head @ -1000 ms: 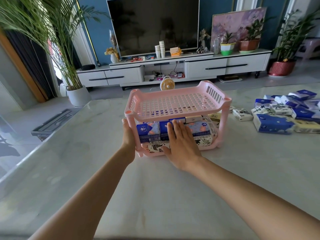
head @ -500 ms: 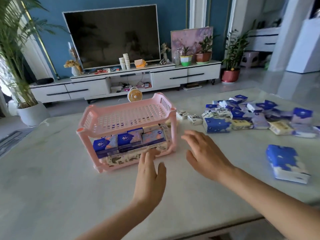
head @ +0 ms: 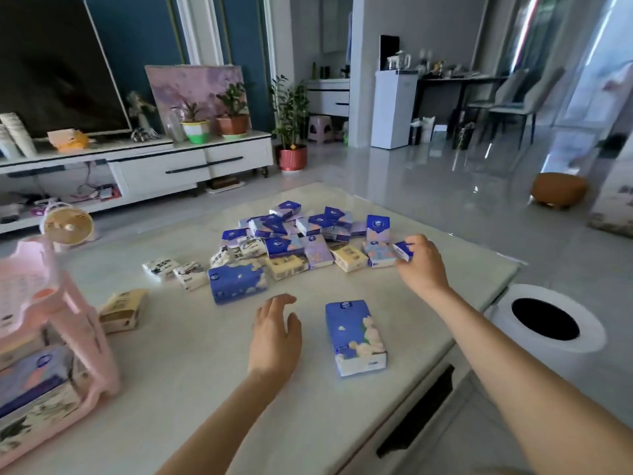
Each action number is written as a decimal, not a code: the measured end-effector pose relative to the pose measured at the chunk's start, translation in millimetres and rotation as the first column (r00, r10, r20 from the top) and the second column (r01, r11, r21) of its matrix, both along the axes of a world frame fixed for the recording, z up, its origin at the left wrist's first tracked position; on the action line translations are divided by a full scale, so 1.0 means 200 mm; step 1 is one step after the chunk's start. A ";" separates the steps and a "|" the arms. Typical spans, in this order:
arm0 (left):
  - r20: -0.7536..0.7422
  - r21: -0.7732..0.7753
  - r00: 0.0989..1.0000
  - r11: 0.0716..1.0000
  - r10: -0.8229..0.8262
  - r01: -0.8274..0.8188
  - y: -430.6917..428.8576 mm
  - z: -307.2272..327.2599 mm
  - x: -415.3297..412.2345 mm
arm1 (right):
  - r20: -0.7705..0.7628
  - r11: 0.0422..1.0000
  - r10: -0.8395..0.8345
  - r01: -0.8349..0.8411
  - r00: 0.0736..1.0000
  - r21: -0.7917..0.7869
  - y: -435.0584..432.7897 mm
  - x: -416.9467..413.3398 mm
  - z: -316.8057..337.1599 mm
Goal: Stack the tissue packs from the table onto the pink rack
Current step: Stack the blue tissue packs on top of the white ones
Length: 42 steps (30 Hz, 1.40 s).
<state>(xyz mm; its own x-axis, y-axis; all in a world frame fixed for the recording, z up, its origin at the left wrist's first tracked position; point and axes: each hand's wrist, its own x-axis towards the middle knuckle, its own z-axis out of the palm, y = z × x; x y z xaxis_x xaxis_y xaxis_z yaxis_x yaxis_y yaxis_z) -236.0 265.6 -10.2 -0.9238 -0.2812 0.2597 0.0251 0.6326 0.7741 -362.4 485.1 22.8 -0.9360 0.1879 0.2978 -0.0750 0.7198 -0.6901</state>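
**Right hand grabs a little blue pack**

The right hand point(head: 423, 264) is at the right end of the pile of tissue packs point(head: 284, 246), far out on the table point(head: 191, 371). Its fingers curl round a little blue pack point(head: 401, 251). The left hand point(head: 275, 332) is nearer, with loose, slightly spread fingers, and holds nothing. A big blue pack point(head: 354, 337) lies just right of it. The pink rack point(head: 85, 323) stands at the left edge with packs on its bottom shelf. A tan pack point(head: 123, 310) lies just beside it.

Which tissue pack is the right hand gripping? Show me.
The small blue-and-white pack at the right edge of the pile, pinched by the right hand; others untouched.
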 end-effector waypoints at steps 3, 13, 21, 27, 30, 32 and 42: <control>-0.067 0.046 0.991 0.992 -0.113 0.116 0.09 0.01 -0.04 | 0.086 0.998 -0.048 0.044 0.995 0.046 0.14 -0.12 -0.05; 0.300 -0.744 0.887 0.496 -0.352 0.448 0.23 0.05 -0.04 | 0.143 0.978 -0.123 0.096 0.982 0.183 0.15 -0.30 -0.22; 0.161 -0.637 0.955 0.713 -0.250 0.294 0.33 0.25 -0.44 | 0.137 0.991 -0.124 0.115 0.983 0.075 0.17 -0.41 -0.26; 0.172 -0.490 0.959 0.825 -0.225 0.282 0.57 0.25 -1.01 | 0.012 0.946 -0.200 0.190 0.980 0.265 0.17 -0.48 -0.36; 0.157 -0.610 0.969 0.753 -0.190 0.247 0.64 0.22 -1.21 | -0.023 0.949 -0.195 0.195 0.980 0.247 0.16 -0.48 -0.35; 0.191 -0.649 0.965 0.715 -0.179 0.261 0.68 0.18 -1.32 | -0.042 0.958 -0.198 0.202 0.979 0.202 0.17 -0.48 -0.36; 0.156 -0.480 0.982 0.861 -0.105 0.168 0.83 0.18 -1.43 | -0.082 0.980 -0.200 0.201 0.976 0.009 0.19 -0.48 -0.34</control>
<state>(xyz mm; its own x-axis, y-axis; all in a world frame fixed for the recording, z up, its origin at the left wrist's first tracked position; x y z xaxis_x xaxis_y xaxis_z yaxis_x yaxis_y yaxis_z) -522.9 432.3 25.3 -0.9764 -0.0156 0.2154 0.0665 0.9272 0.3686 -458.9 522.3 -45.2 -0.8529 0.3635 0.3749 0.0173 0.7373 -0.6754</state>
